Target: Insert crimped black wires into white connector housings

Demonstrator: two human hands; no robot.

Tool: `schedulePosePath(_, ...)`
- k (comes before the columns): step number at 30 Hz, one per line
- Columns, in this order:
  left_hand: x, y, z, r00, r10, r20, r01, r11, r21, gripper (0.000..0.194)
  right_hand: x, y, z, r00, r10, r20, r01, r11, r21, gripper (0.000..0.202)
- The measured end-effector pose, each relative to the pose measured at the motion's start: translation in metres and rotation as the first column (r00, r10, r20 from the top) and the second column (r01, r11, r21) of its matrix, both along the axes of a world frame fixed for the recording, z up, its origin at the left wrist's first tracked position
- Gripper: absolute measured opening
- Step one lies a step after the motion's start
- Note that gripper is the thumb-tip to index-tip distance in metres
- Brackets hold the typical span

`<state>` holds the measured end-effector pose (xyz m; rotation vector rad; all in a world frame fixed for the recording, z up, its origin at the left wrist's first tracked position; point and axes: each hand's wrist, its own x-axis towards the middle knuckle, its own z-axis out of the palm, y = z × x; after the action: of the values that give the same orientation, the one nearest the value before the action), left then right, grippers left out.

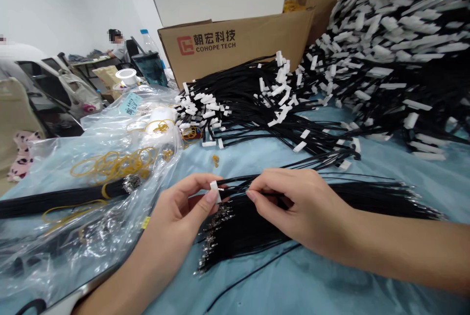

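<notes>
Between the thumb and fingers of my left hand [183,207] is a small white connector [215,191], with black wires running from it to the right. My right hand [293,197] pinches a thin black wire just right of the connector; its metal tip points toward the connector. Whether that tip touches the housing I cannot tell. Under both hands lies a flat bundle of loose black wires [246,231] with bare metal terminals [211,244] at the left end. One single black wire [253,272] lies apart, nearer to me.
Finished-looking black cables with white connectors [282,89] lie behind my hands, and a tall heap of them [400,50] rises at right. A cardboard box [242,45] stands behind. Clear plastic bags [110,227], yellow rubber bands [113,163] and a tied wire bundle [66,200] are at left.
</notes>
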<state>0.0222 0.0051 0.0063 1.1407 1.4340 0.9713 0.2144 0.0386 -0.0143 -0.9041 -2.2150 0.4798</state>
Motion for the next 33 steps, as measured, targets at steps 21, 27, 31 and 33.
schedulePosePath(21, -0.0003, -0.0005, 0.0004, 0.992, 0.028, -0.123, -0.025, 0.999, 0.025, 0.013, -0.0023, 0.0036, 0.0049, 0.993, 0.068, -0.094, -0.082, 0.985, -0.154, 0.015)
schedulePosePath(27, 0.0034, -0.0016, 0.0030, 0.989, 0.017, -0.150, -0.013, 1.000, 0.028, 0.016, -0.0016, 0.0033, 0.0067, 0.994, 0.041, -0.103, -0.060, 0.981, -0.184, 0.017)
schedulePosePath(31, 0.0044, -0.0017, 0.0017, 0.989, -0.003, -0.149, 0.005, 1.000, 0.015, 0.018, -0.0018, 0.0024, 0.0063, 0.990, 0.039, -0.133, -0.066, 0.976, -0.208, 0.015)
schedulePosePath(33, 0.0045, -0.0016, 0.0018, 0.990, -0.023, -0.136, 0.023, 1.000, -0.001, 0.018, -0.0018, 0.0024, 0.0062, 0.989, 0.036, -0.141, -0.065, 0.976, -0.208, 0.014)
